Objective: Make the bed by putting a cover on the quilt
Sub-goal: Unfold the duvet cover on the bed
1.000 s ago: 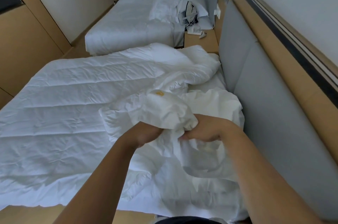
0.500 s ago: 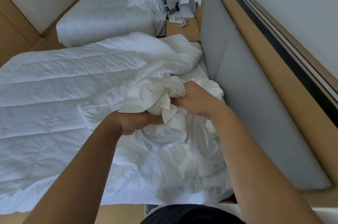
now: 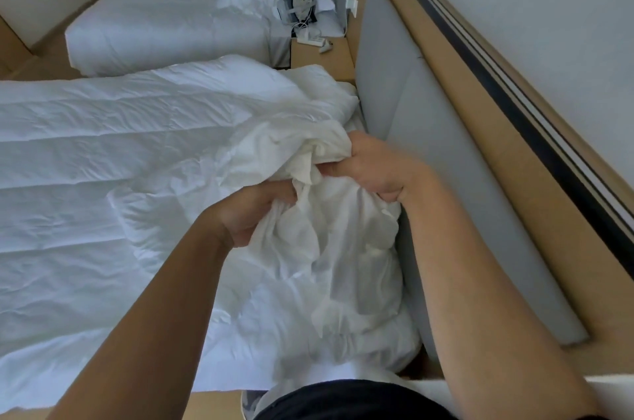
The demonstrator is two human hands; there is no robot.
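1. Gripping a bunch of the white cover [image 3: 319, 248], the left hand [image 3: 254, 213] curls its fingers into the fabric near the centre.
2. The right hand [image 3: 370, 169], close by at 1 o'clock from the left, clamps another gathered fold of the cover.
3. The cover hangs crumpled from both hands onto the bed, beside the grey headboard [image 3: 429, 179] at 3 o'clock.
4. The quilt [image 3: 120, 162] lies spread toward 9 o'clock.
5. A second bed [image 3: 164, 28] sits at 11 o'clock.

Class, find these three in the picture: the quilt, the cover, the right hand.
quilt [image 3: 103, 162]: head view, flat stitched top.
cover [image 3: 291, 148]: head view, bunched upper folds.
right hand [image 3: 374, 169]: head view, back of the hand.
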